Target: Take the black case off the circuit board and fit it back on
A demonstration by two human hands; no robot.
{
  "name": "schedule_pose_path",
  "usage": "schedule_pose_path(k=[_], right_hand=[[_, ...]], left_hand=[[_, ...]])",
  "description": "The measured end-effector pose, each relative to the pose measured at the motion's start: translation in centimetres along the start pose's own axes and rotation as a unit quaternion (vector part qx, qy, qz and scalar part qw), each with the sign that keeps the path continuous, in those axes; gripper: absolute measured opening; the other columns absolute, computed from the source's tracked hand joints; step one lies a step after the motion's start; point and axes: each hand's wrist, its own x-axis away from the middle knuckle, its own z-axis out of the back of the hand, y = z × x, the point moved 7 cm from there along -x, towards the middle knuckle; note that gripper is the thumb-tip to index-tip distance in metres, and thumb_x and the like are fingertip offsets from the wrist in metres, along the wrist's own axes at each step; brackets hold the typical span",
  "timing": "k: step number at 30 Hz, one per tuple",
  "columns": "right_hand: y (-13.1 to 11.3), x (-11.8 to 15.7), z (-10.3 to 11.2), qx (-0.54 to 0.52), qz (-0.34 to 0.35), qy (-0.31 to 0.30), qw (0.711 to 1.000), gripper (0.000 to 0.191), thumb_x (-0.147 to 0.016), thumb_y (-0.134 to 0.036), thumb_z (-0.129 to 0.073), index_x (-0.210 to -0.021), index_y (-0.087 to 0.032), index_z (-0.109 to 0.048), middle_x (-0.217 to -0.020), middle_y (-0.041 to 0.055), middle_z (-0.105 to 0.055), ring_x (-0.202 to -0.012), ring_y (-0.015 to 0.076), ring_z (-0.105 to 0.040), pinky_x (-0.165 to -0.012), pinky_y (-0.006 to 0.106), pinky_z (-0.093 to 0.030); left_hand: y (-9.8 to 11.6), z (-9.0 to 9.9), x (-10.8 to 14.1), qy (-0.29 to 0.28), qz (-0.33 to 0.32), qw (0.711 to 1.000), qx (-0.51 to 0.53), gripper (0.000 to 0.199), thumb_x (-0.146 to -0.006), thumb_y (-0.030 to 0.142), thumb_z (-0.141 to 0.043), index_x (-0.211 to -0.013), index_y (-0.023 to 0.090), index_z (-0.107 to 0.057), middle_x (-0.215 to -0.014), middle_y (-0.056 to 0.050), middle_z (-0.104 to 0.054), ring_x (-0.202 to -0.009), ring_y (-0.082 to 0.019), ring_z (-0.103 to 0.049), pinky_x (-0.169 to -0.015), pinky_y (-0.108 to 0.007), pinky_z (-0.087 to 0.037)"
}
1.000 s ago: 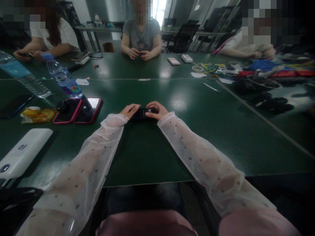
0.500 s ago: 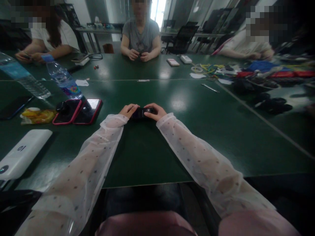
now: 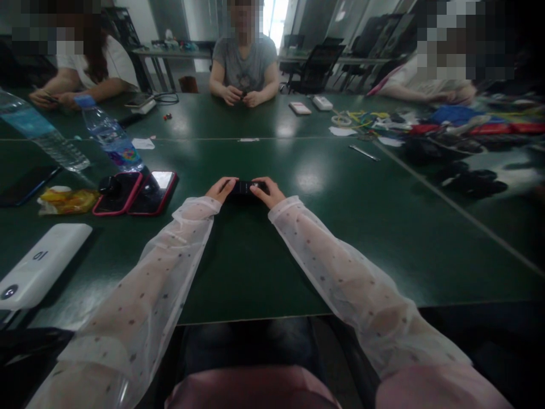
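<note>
Both hands grip a small black oblong device (image 3: 244, 188) with tiny pale markings on its face, just above or on the green table (image 3: 255, 261); which of the two I cannot tell. My left hand (image 3: 221, 189) is closed round its left end, thumb along the near top. Round the right end is my right hand (image 3: 269, 192), closed, with its thumb lying on the face. The far fingers of both hands are hidden behind the device. Sheer, star-dotted sleeves cover my forearms.
Left of my hands lie two red-edged phones (image 3: 153, 196), a yellow packet (image 3: 70, 201), a white power bank (image 3: 49, 264) and two water bottles (image 3: 113, 139). On the right are a thin metal tool (image 3: 364, 153) and heaped cables (image 3: 366, 120). Several people sit around the table.
The device has tipped slightly and shifted up a little in my hands. My left thumb has moved onto its near edge, and my right hand has turned a bit.
</note>
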Motion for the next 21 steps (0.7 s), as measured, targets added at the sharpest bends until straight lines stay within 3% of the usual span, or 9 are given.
schedule_pose_path(k=[3, 5, 8, 12, 16, 21], right_hand=[[-0.3, 0.1, 0.0, -0.003, 0.021, 0.003, 1.0, 0.048, -0.082, -0.062, -0.056, -0.117, -0.028, -0.057, -0.116, 0.009, -0.056, -0.117, 0.0303, -0.049, -0.102, 0.054, -0.04], [-0.7, 0.3, -0.1, 0.006, 0.044, -0.016, 0.999, 0.052, -0.077, -0.058, -0.065, -0.12, -0.029, -0.055, -0.12, 0.0089, -0.057, -0.119, 0.0318, -0.048, -0.102, 0.055, -0.04], [-1.3, 0.3, -0.1, 0.037, 0.084, -0.036, 0.995, 0.062, -0.067, -0.043, -0.078, -0.122, -0.03, -0.053, -0.126, 0.0086, -0.056, -0.122, 0.0338, -0.047, -0.105, 0.058, -0.037], [-1.3, 0.0, 0.1, 0.066, 0.102, -0.021, 0.992, 0.06, -0.064, -0.032, -0.08, -0.119, -0.03, -0.054, -0.124, 0.008, -0.058, -0.119, 0.0337, -0.049, -0.105, 0.06, -0.036], [-0.7, -0.2, 0.0, 0.031, 0.092, -0.005, 0.995, 0.058, -0.062, -0.037, -0.081, -0.114, -0.028, -0.057, -0.118, 0.0076, -0.062, -0.114, 0.0321, -0.054, -0.103, 0.057, -0.04], [-0.6, -0.4, 1.2, -0.121, 0.064, 0.036, 0.99, 0.072, -0.057, -0.062, -0.079, -0.114, -0.024, -0.054, -0.114, 0.0091, -0.064, -0.111, 0.0283, -0.061, -0.102, 0.05, -0.044]], left_hand=[[-0.7, -0.2, -0.2, -0.001, -0.003, 1.0, -0.005, 0.077, -0.081, 0.077, -0.041, -0.124, 0.015, -0.055, -0.123, -0.015, -0.061, -0.113, -0.028, -0.059, -0.101, -0.042, -0.043], [-1.1, -0.5, -0.3, -0.008, -0.001, 1.0, 0.011, 0.079, -0.078, 0.077, -0.047, -0.127, 0.014, -0.052, -0.125, -0.016, -0.06, -0.115, -0.029, -0.059, -0.1, -0.043, -0.044], [-1.4, -0.6, -0.4, -0.013, -0.006, 0.999, 0.042, 0.081, -0.076, 0.076, -0.052, -0.129, 0.015, -0.049, -0.126, -0.016, -0.06, -0.117, -0.029, -0.058, -0.101, -0.045, -0.044], [-1.1, -0.3, -0.3, -0.017, -0.014, 1.0, 0.021, 0.085, -0.068, 0.07, -0.066, -0.131, 0.016, -0.048, -0.13, -0.018, -0.057, -0.121, -0.032, -0.056, -0.104, -0.049, -0.042], [-0.9, -0.2, -0.3, -0.028, -0.022, 0.999, 0.016, 0.091, -0.06, 0.058, -0.079, -0.133, 0.016, -0.044, -0.136, -0.02, -0.053, -0.126, -0.035, -0.052, -0.108, -0.054, -0.037], [-1.5, -0.7, -0.6, -0.045, -0.022, 0.997, 0.054, 0.096, -0.053, 0.043, -0.086, -0.131, 0.012, -0.041, -0.132, -0.022, -0.055, -0.124, -0.035, -0.054, -0.107, -0.053, -0.04]])
